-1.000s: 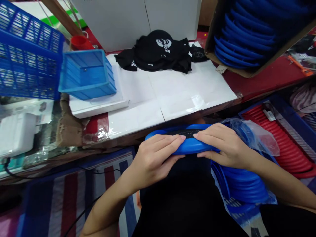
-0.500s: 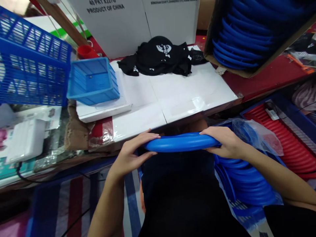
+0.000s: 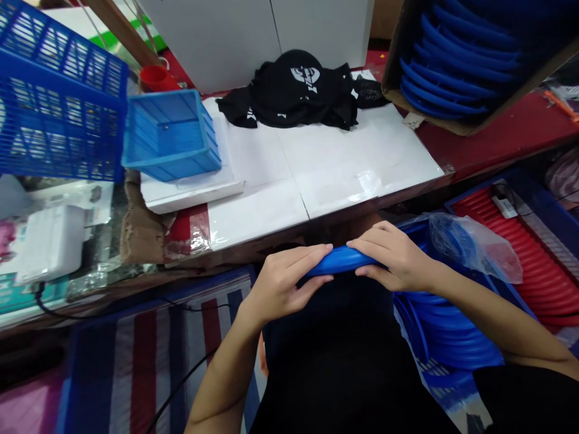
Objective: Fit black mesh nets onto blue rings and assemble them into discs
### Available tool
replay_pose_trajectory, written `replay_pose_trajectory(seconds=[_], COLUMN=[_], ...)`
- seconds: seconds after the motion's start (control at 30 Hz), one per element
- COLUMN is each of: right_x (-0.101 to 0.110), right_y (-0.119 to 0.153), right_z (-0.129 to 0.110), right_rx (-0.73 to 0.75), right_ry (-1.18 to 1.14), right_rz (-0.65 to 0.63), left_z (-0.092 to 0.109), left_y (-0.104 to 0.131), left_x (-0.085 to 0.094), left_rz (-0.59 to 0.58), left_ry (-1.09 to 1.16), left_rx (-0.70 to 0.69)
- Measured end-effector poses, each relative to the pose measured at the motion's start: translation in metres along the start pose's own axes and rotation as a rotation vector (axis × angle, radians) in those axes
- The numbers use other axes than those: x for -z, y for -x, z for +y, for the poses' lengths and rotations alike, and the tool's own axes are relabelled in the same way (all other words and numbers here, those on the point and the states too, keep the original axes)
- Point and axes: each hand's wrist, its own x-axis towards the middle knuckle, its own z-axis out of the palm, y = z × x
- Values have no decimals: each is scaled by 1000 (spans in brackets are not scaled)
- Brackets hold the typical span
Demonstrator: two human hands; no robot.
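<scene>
Both of my hands grip one blue ring-like piece (image 3: 341, 259), seen edge-on just off the table's front edge. My left hand (image 3: 289, 280) pinches its left end between thumb and fingers. On the right end, my right hand (image 3: 393, 256) holds it the same way, its fingertips close to those of my left hand. Black fabric with white print (image 3: 303, 90) lies bunched at the back of the white table surface (image 3: 325, 163). A crate of stacked blue pieces (image 3: 452, 331) stands below my right forearm.
A small blue bin (image 3: 169, 135) sits on a white box at the left, beside a large blue basket (image 3: 61, 114). An open carton of blue rings (image 3: 456, 72) leans at the upper right. Red pieces (image 3: 520, 253) fill a crate at the right. A white device (image 3: 52, 244) lies far left.
My hands have come closer together along the blue piece, the left one moving right and the right one moving left. Less of the piece shows between them. The view has shifted slightly.
</scene>
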Motion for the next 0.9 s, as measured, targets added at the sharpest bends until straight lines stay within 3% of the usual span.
replay_pose_trajectory(seconds=[0.2,0.33,0.47,0.57,0.63,0.73,0.83,0.9], right_x=[-16,-22,-6,10,13,1,-20,-31], right_y=[-1,-5,-1,16,33,57,69,66], right_z=[-5,0,11,25,37,54,59,52], right_rx=[-69,-46,-23,-86,-128,-265,-462,-510], right_ry=[26,44,-12,-84,-124,-124,-103,-39], right_rz=[155,147,113,193,294,451,566,630], left_z=[-1,-4,-11,-23,-33,-42,-36,-25], left_y=[8,4,11,25,33,35,23,12], left_x=[-16,-9,11,19,14,-4,-22,-26], left_rz=[178,122,-53,-7,83,130,159,160], left_ry=[-23,-25,-49,-31,-5,2,-76,-162], left_rx=[10,49,58,213,315,356,323,282])
